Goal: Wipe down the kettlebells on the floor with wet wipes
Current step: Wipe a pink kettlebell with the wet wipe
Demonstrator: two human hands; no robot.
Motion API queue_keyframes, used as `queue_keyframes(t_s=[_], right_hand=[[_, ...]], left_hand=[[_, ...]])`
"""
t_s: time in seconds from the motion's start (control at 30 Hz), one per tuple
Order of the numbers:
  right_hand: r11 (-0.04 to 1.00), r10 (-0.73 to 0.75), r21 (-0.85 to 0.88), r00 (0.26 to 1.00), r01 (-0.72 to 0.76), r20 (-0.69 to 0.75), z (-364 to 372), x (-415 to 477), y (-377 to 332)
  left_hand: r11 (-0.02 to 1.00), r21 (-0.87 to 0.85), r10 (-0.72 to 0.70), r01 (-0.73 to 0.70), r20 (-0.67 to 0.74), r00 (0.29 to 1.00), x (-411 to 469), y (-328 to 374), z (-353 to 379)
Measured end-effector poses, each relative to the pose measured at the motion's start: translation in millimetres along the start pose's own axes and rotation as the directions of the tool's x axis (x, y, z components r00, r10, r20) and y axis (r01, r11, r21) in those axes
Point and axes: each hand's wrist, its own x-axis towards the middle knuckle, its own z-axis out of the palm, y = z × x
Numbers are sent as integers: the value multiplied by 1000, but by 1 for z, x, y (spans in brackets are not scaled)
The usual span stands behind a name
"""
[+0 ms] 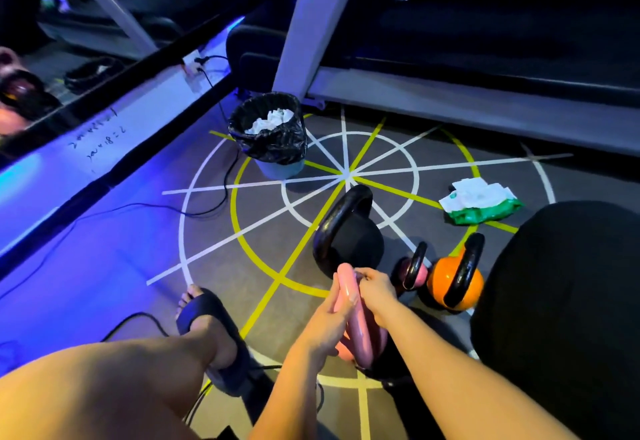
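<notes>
Lower centre: I keep pink kettlebell (pixel 363 334) tilted up, left hand (pixel 329 318) wrapped round handle as brace. Right hand (pixel 375 289) curled over handle top, likely rubbing; wipe not discernible. Wipes pack (pixel 479 200) right, bin (pixel 277 166) above, both within reach.

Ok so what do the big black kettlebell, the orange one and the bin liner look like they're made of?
Big black kettlebell: probably cast iron, one dark colour throughout, with glints along the handle. Orange kettlebell: seemingly a glossy vinyl or painted coat on the body; its handle is black. Bin liner: thin black plastic film, crinkled and shiny.
</notes>
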Motion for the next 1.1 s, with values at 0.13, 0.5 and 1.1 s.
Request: queue_keyframes(t_s=[0.13,0.5,1.1], right_hand=[[990,45,136,999,-42,-13,0,-4,-6],[968,-63,241,997,72,-48,10,-23,-13],[986,-169,15,980,168,102,-9,-33,-11]], left_hand=[[1000,7,-24,24,-12,1000,2,-1,-1],[998,-48,29,-29,-18,999,1,-3,5],[997,-65,46,-49,-51,998,-3,-2,7]])
